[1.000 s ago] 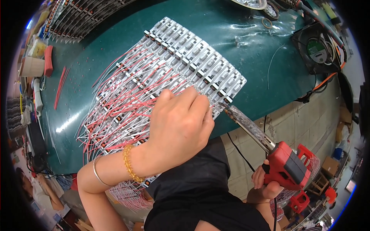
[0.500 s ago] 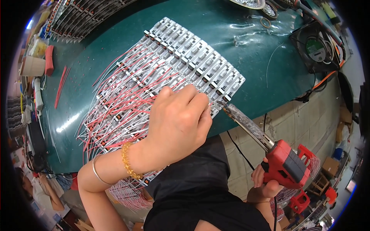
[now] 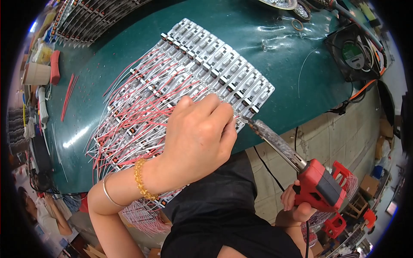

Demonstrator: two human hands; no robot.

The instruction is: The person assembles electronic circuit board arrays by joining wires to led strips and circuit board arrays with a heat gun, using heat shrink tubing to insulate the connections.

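A panel of grey strip modules (image 3: 221, 53) lies slantwise on the table, with many thin red and white wires (image 3: 142, 105) trailing off its left side. Over its near right part is my left hand (image 3: 200, 133), knuckles up and fingers pinched. A wire end just shows at its fingertips; the rest of that wire is hidden behind the hand. My right hand (image 3: 297, 204), lower right, grips the handle of a red and black soldering gun (image 3: 320, 182). The gun's long metal barrel points up and left, its tip at the panel's edge close to my left fingertips.
The green table (image 3: 297, 77) carries a black fan (image 3: 352, 56) at the right and metal dishes (image 3: 279, 3) at the far edge. Stacked modules (image 3: 86, 21) stand far left, near a bundle of red wires (image 3: 69, 96). A red stool (image 3: 334, 225) stands lower right.
The soldering gun's tip has shifted slightly down and to the right along the panel's edge. My left hand stays in almost the same place.
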